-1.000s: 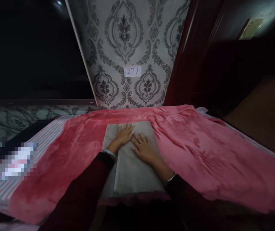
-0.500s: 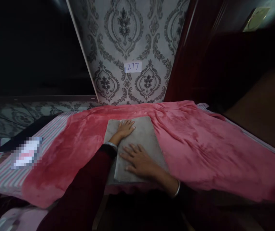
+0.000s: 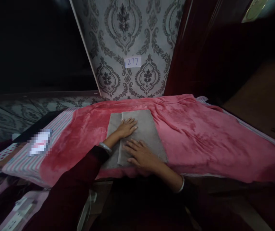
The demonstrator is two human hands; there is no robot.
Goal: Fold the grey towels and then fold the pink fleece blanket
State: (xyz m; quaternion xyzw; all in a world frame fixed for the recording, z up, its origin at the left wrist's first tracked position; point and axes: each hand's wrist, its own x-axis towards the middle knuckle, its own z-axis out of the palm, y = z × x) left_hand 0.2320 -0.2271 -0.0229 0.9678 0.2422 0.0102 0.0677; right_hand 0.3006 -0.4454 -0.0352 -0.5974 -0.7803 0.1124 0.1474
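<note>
Directly beneath the left hand [image 3: 126, 128] and right hand [image 3: 143, 156] lies folded gray cloth [image 3: 147, 131]. Both hands spread flat, gripping nothing.

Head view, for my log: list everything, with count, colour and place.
cloth: 1, grey, on the blanket
blanket: 1, pink, on the sheet
sheet: 1, striped white, under the blanket
pixelated patch: 1, mostly white, on the sheet
spotted fabric: 1, white, left
flat item: 1, black, left
screen: 1, black, upper left
wallpaper: 1, grey, centre back
label: 1, white, on the wallpaper
panel: 1, maroon, upper right
plate: 1, yellowish, top right
board: 1, brown, right
strip: 1, white, lower left
Bottom edge: too dark to tell
bracelets: 2, silvery, one per wrist
sleeves: 2, maroon, bottom
left hand: 1, bare, on the cloth
right hand: 1, bare, on the cloth
</note>
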